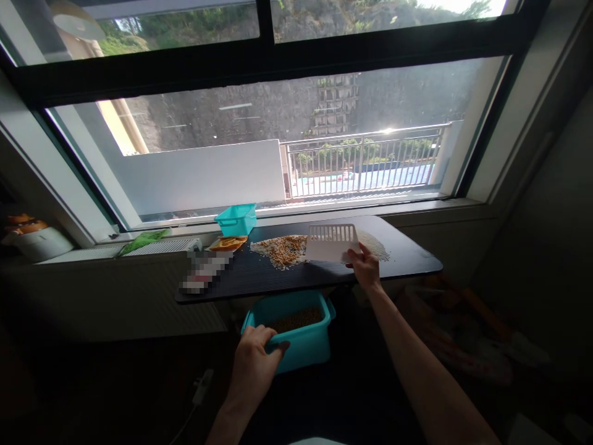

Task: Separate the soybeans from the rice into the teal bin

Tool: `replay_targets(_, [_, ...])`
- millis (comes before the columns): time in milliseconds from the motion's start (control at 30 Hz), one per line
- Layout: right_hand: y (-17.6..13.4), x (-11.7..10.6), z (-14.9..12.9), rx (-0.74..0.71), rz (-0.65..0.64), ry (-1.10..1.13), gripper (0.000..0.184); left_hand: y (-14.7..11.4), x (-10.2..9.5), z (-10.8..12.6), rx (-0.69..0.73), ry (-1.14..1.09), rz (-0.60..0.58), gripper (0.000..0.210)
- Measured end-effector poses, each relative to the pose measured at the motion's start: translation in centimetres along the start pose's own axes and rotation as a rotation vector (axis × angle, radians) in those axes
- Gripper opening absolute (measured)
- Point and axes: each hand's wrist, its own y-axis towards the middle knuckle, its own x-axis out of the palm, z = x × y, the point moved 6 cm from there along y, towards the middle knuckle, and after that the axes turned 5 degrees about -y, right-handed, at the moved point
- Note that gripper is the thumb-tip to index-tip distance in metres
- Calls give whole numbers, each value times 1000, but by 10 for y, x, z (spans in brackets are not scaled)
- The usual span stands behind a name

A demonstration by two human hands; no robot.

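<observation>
My right hand (365, 267) is closed on the near right corner of a white slotted plastic scoop (330, 246), held over the dark tabletop (259, 283). Just left of the scoop lies a pile of orange-brown kernels mixed with white grains (283, 250). A heap of white grains (374, 246) shows partly behind the scoop on the right. Below the table's front edge is a teal plastic bin (306, 347) with brown grains inside. My left hand (259, 355) grips its near left rim, thumb outside. What supports the bin is too dark to see.
A smaller teal basket (237, 220) stands at the table's back left, beside an orange-and-yellow packet (228, 243). A blurred-out flat item (207, 272) lies at the left corner. Behind are a window and a radiator (162, 246). A power strip (202, 387) is at lower left.
</observation>
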Motion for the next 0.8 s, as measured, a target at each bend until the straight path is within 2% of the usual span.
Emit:
replay_targets(300, [0, 0, -1, 14, -19, -1, 60, -2, 4, -2, 63, 66, -9, 10])
replay_targets(800, [-5, -2, -5, 16, -25, -41, 57, 7, 0, 12, 199, 162, 38, 6])
